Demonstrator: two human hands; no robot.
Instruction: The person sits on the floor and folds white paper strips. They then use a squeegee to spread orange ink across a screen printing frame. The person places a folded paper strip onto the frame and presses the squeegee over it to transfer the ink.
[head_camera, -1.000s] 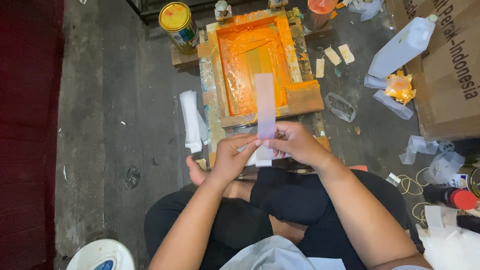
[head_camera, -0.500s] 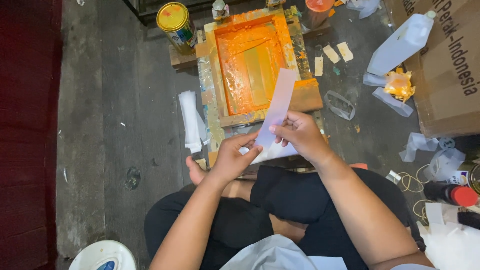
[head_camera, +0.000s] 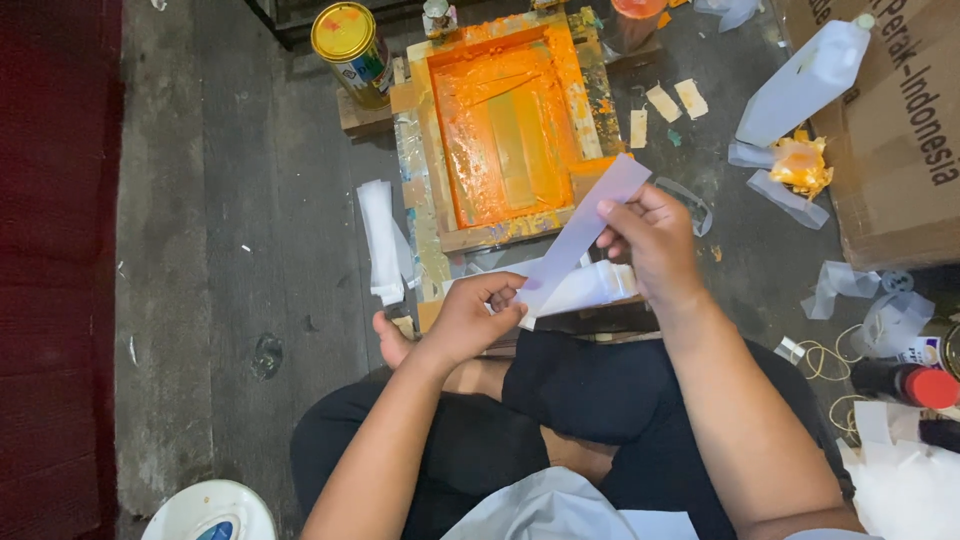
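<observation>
Here both hands, left hand (head_camera: 470, 318) and right hand (head_camera: 648, 238), pinch a pale plastic strip (head_camera: 585, 232).

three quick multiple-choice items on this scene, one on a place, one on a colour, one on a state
1. Where is the can?
A. left of the frame
B. on the box
C. between the knees

2. What colour is the ink in the frame?
A. blue
B. orange
C. green

3. How is the strip held?
A. lying loose on the floor
B. by one hand
C. by both hands

Answers:
1 A, it stands by the frame's upper left corner.
2 B, the frame's inside is coated orange.
3 C, the left hand pinches its lower end and the right hand its upper part.
</observation>
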